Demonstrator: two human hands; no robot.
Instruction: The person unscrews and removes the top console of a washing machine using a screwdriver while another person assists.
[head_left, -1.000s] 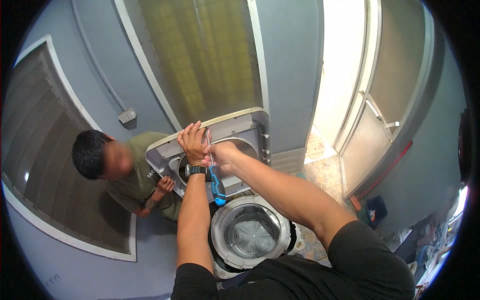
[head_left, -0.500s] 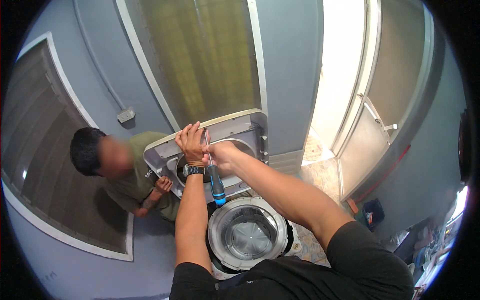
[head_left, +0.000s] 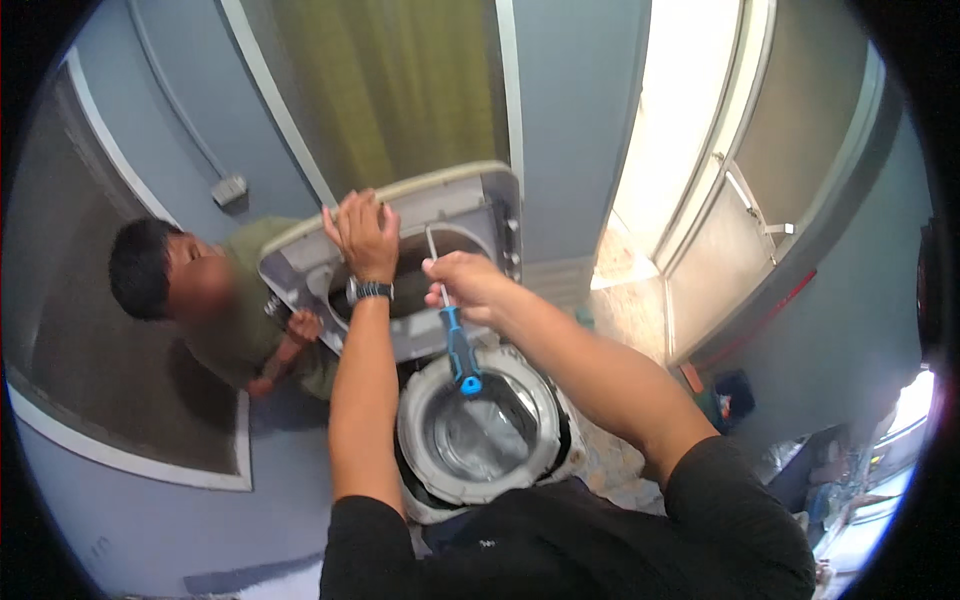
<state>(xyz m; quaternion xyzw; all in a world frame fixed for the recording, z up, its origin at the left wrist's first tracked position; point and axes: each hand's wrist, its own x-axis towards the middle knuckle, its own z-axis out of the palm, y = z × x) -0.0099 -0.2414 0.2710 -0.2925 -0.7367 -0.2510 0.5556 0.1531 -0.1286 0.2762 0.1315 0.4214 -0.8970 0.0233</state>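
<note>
My left hand grips the upper rim of a washing machine top cover, with the palm against its underside and the fingers at the edge. The pale cover stands tilted up and has a large round opening. In front of it, my right hand pinches a screwdriver by its metal shaft. Its black-and-blue handle hangs down toward me, and the tip points up, apart from my left hand. Below is the open washing machine tub, its ring-shaped rim showing.
At the left, close beside the cover, stands a co-worker, one hand near its lower left side. A wall socket is behind them. To the right are an open door and a dark container on the floor.
My right hand has drawn the screwdriver away from my left hand, to the right. The cover appears higher and farther left in view; the view itself has shifted too.
</note>
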